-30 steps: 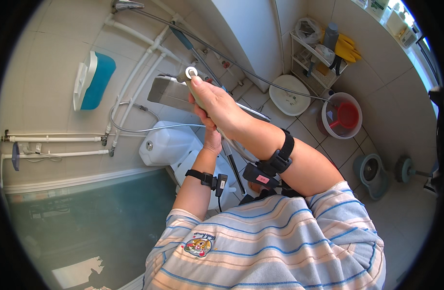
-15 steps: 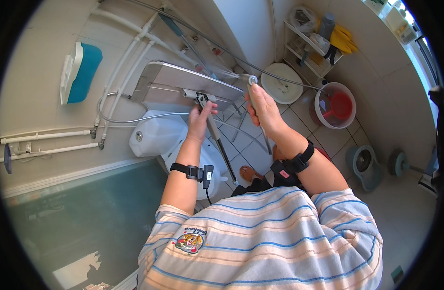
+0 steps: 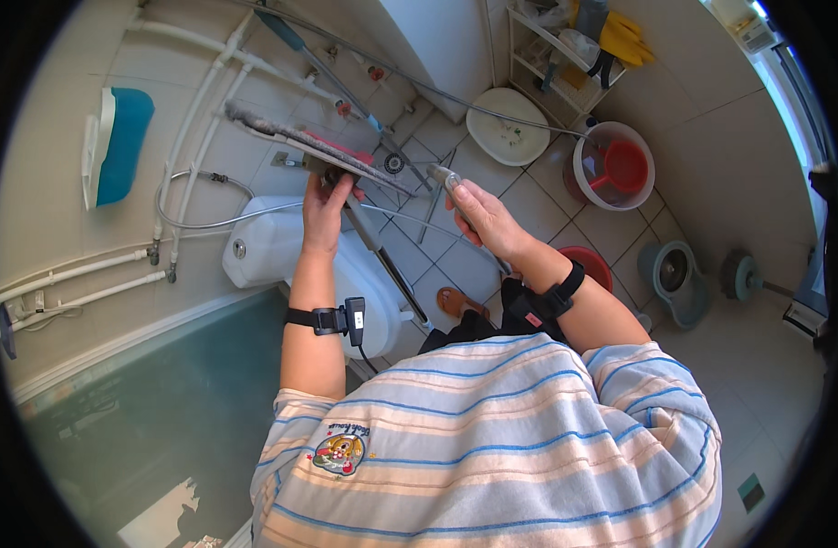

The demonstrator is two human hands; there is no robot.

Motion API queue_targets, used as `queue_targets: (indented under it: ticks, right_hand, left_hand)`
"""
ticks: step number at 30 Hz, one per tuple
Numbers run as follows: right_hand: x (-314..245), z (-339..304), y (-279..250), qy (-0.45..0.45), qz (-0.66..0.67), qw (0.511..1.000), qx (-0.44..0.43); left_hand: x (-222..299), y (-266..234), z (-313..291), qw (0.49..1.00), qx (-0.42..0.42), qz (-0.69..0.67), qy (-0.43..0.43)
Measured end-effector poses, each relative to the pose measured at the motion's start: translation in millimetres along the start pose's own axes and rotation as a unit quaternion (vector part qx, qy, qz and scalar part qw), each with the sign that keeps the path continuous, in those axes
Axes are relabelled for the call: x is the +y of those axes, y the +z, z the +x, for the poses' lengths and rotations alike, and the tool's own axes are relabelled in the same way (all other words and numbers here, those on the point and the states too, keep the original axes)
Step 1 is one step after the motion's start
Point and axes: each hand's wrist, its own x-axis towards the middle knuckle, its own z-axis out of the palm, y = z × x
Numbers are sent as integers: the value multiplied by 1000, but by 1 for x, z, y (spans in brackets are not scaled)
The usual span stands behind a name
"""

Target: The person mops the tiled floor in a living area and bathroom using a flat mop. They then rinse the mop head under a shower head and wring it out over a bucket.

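Note:
My left hand [image 3: 326, 212] is closed around a flat mop [image 3: 369, 233] where its pole joins the wide head. The mop head [image 3: 296, 142] is tilted nearly edge-on, with a grey fluffy pad along its far side. Its pole slants down toward my body. In my right hand [image 3: 486, 217] is a grey spray nozzle [image 3: 445, 175], gripped by its handle with the thumb on top. The nozzle points toward the mop head but stays apart from it. I cannot make out a clear jet of water from it.
A white toilet [image 3: 266, 239] stands beyond my left forearm, beside a water-filled bathtub [image 3: 154, 365]. A white basin [image 3: 492, 117], a bucket [image 3: 585, 187] holding a red dipper [image 3: 625, 166], and a shelf rack [image 3: 539, 57] occupy the far right. A blue-grey pole [image 3: 332, 78] leans near white pipes [image 3: 204, 100].
The mop head has turned from showing its flat plate to nearly edge-on, bringing the grey pad into sight. The water spray seen before is no longer distinct. Both hands still hold the same things.

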Motion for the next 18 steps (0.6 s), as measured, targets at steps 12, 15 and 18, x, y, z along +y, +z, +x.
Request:
queue_targets:
  ticks: [12,15,18]
  right_hand:
    - [-18,9,45,-43,-119,990,-62]
    - [-20,9,47,-60,-49,995,-58]
    - [-25,9,49,-57,13,996,-66]
  left_hand:
    - [-30,-11,-5,996,69,-18,-62]
    - [-23,-11,-9,996,61,-12,-71]
    - [-17,-9,-14,997,68,-8,-28]
